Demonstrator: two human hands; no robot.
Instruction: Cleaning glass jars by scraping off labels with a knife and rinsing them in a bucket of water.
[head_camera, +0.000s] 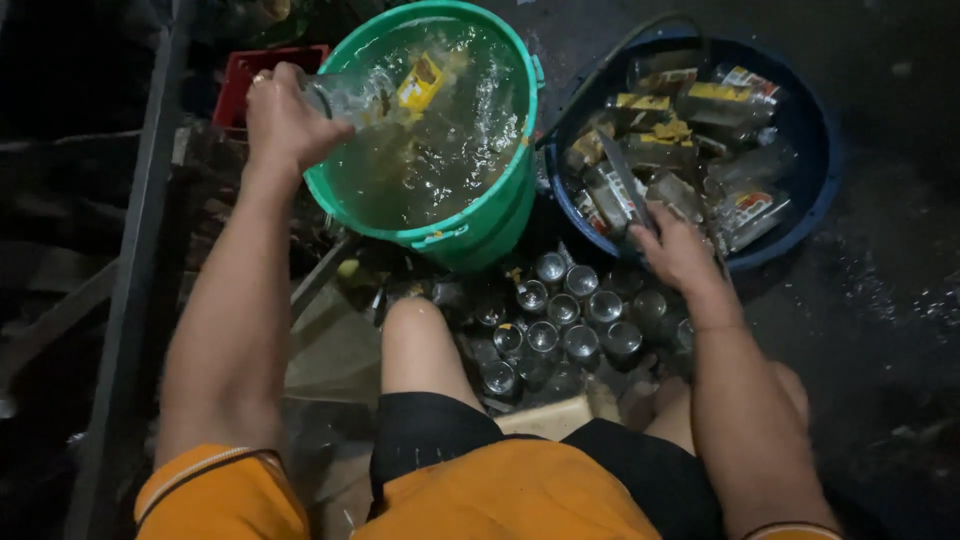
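Glass bottle (350, 95) gripped wet in my left hand (285, 120) over the green bucket (480, 215) could slip, while my right hand (680, 250) closes on another bottle (622, 185) in the blue tub (800, 215).

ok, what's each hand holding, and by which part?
Left hand grips a clear glass bottle by its base end, over the green bucket. Right hand closes on a bottle in the blue tub, near its lower end.

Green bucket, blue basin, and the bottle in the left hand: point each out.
green bucket (470, 232), head view, front outer wall.
blue basin (812, 190), head view, right rim.
bottle (352, 97), head view, clear body beside the left hand (285, 120).
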